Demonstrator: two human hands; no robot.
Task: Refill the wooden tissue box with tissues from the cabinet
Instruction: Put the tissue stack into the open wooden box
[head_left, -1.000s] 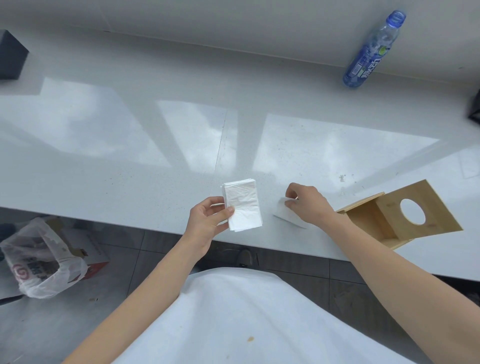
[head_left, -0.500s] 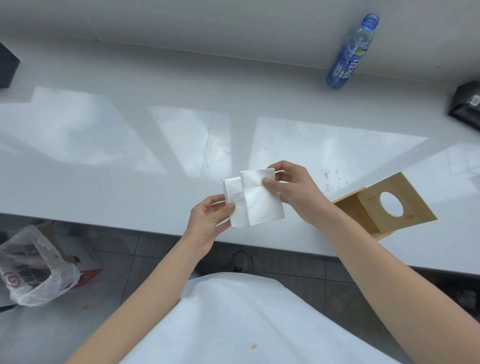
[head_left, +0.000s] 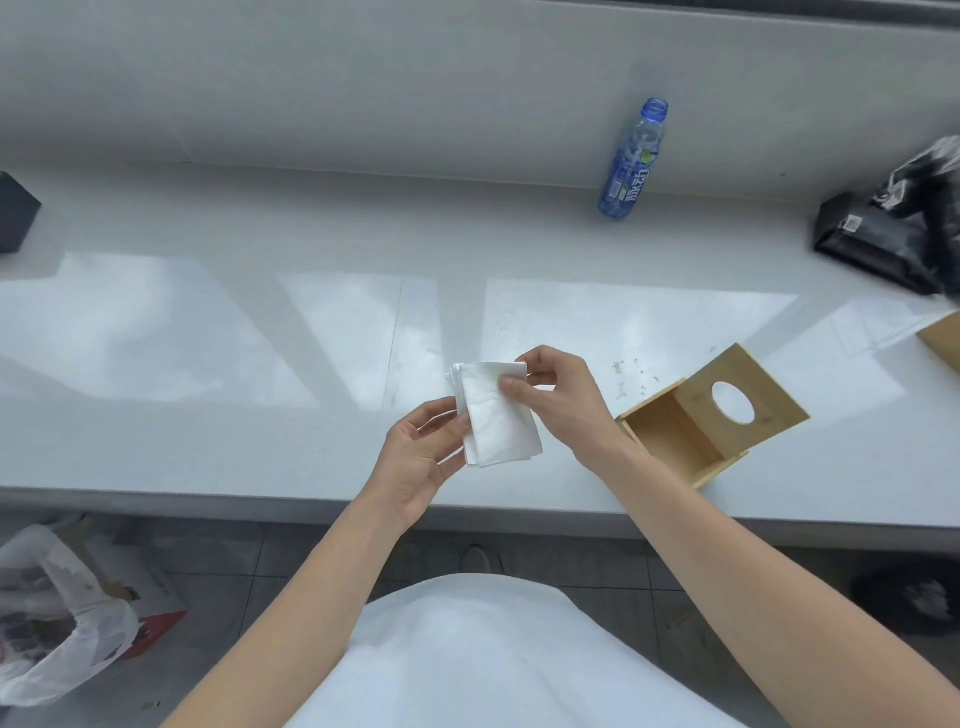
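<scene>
I pinch the folded tissue stack between both hands, left hand closed on its lower edge, right hand on top; I'd square the edges before sliding it into the wooden tissue box, lying open at three o'clock

Small stack of white folded tissues at centre of frame, above the near edge of the white counter, pinched at its lower left side and at its upper right corner, sheets slightly fanned along the upper left edge and lightly creased. Wooden tissue box just right of centre, lying tipped on its side on the counter close to the near edge, pale bamboo-coloured, open end turned toward the lower left with the bare interior visible, panel with the oval dispensing hole facing up and to the right.
</scene>
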